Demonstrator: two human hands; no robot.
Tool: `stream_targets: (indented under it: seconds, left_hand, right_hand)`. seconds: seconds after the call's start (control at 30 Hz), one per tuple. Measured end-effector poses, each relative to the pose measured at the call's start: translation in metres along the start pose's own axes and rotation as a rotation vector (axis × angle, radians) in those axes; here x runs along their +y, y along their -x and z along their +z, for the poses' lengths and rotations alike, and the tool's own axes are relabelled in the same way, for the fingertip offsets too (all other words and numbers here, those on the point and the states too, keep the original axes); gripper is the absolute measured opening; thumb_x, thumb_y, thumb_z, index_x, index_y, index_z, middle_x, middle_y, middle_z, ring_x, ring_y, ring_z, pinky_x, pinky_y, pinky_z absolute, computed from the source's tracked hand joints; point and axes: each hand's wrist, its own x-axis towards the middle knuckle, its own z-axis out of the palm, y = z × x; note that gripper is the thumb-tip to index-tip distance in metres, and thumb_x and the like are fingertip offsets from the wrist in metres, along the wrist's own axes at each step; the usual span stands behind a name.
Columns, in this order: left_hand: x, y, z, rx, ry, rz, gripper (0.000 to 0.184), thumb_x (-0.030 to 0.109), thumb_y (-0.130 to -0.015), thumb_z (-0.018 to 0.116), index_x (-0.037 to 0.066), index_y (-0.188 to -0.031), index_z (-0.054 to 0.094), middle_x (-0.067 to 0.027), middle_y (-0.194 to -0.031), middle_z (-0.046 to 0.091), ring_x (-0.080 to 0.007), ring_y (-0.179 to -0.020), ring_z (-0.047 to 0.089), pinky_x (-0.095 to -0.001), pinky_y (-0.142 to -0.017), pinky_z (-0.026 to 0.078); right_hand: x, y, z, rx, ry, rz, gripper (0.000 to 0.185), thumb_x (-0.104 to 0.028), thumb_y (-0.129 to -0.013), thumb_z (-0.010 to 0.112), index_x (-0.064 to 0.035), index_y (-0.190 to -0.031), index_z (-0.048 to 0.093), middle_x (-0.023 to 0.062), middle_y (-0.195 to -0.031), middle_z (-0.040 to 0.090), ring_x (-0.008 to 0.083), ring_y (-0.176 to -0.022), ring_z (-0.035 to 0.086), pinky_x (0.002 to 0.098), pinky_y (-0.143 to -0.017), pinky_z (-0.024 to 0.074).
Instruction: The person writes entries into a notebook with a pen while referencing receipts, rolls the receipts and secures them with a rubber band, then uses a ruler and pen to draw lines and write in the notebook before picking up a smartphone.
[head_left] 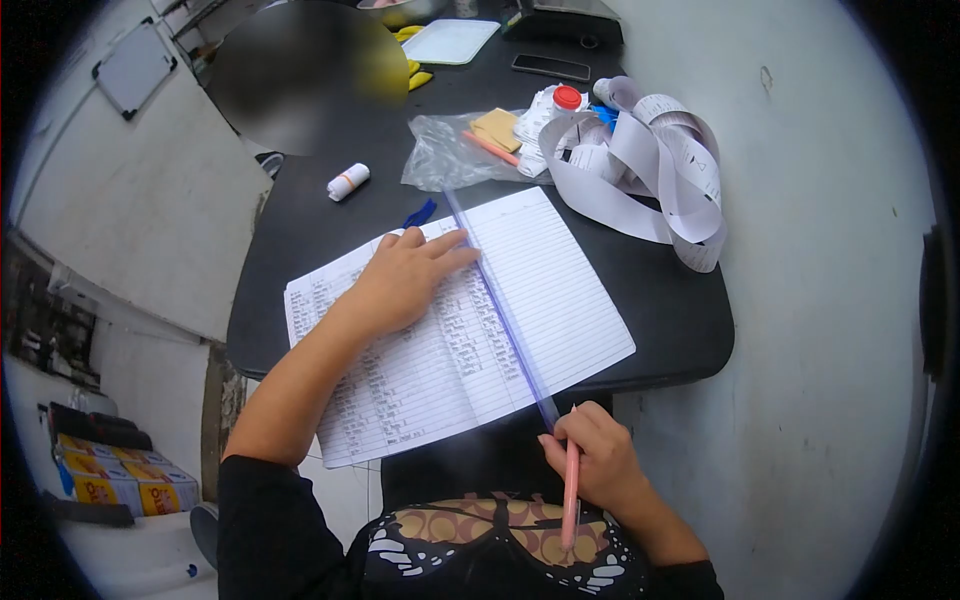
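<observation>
An open lined notebook (585, 300) lies at the table's near edge, its left page and part of the right filled with handwriting. A clear purplish ruler (512, 335) runs lengthwise down the right page. My left hand (405, 275) rests flat on the notebook, fingers stretched out and their tips against the ruler's far part. At the ruler's near end, past the page's bottom edge, my right hand (600, 455) is closed around a pink pen (571, 495). Its thumb and fingers also meet the ruler's end; how firmly they grip it I cannot tell.
On the black table (290, 240) lie a small white roll (348, 182), a blue pen cap (420, 213), a plastic bag (430, 150), a red-lidded bottle (567, 99) and a loosely curled paper strip (650, 170). Farther back are a phone (551, 67) and a white tray (452, 42). A wall borders the right.
</observation>
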Motion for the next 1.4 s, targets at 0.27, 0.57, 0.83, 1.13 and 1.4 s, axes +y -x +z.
stream_targets:
  seconds: [0.27,0.57,0.83,1.13,1.4]
  left_hand:
    - [0.002,-0.002,-0.002,-0.034,-0.039,0.016,0.048,0.001,-0.086,0.05,0.029,-0.124,0.056,-0.0022,-0.14,0.043,-0.0232,-0.114,0.048,-0.0392,-0.104,0.033]
    - [0.003,-0.003,-0.006,-0.061,-0.044,0.028,0.055,-0.005,-0.083,0.049,0.03,-0.124,0.056,-0.0035,-0.141,0.042,-0.0238,-0.114,0.048,-0.0401,-0.103,0.034]
    - [0.005,-0.003,-0.014,-0.114,-0.012,0.008,0.056,-0.004,-0.082,0.052,0.03,-0.126,0.055,-0.0051,-0.141,0.043,-0.0264,-0.119,0.047,-0.039,-0.103,0.034]
    - [0.0,-0.002,-0.004,-0.054,-0.071,0.055,0.06,-0.004,-0.079,0.054,0.031,-0.128,0.054,-0.0041,-0.141,0.043,-0.0245,-0.11,0.051,-0.0381,-0.099,0.038]
    - [-0.003,-0.001,0.002,-0.011,-0.087,0.07,0.051,0.002,-0.083,0.05,0.03,-0.126,0.054,-0.0053,-0.14,0.044,-0.0251,-0.108,0.053,-0.038,-0.096,0.039]
  right_hand:
    - [-0.003,-0.003,-0.007,-0.039,-0.066,0.051,0.02,-0.006,-0.072,0.072,-0.0034,-0.079,0.054,0.01,-0.071,0.048,0.0258,-0.056,0.053,0.0342,-0.05,0.0442]
    - [-0.001,-0.015,-0.022,0.015,-0.11,0.039,0.035,-0.023,-0.073,0.075,-0.002,-0.097,0.061,0.0142,-0.084,0.058,0.0303,-0.075,0.057,0.0374,-0.067,0.0473]
    - [0.045,-0.107,-0.029,0.002,-0.498,0.213,0.035,-0.031,-0.095,0.046,0.0008,-0.095,0.06,0.0034,-0.07,0.049,0.0092,-0.062,0.045,0.0262,-0.055,0.0397]
    - [0.073,-0.223,0.037,0.09,-0.88,0.37,0.033,-0.032,-0.089,0.058,0.0011,-0.09,0.063,0.0042,-0.071,0.061,0.0063,-0.06,0.052,0.0209,-0.052,0.0438]
    - [0.085,-0.25,0.059,0.127,-0.692,0.397,0.037,-0.032,-0.092,0.051,0.0019,-0.084,0.064,0.0088,-0.073,0.068,0.0074,-0.055,0.051,0.0212,-0.05,0.0428]
